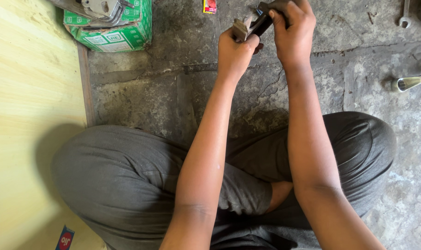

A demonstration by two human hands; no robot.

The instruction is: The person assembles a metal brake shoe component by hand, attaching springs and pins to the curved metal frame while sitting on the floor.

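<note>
Both arms reach forward over my crossed legs in grey trousers. My left hand [236,48] is closed around the lower end of a small metal part [242,28], brownish and blocky. My right hand [291,28] grips a dark, flat tool-like piece [262,21] that meets the metal part from the upper right. The two hands are close together above the stained concrete floor. What the dark piece is exactly I cannot tell; fingers hide much of it.
A pale plywood sheet [30,102] lies on the left. A green-and-white carton [113,32] holding metal parts sits at the top left. A spanner [405,16] and a shiny metal socket tool [410,82] lie on the right. A small red packet [210,5] is at the top.
</note>
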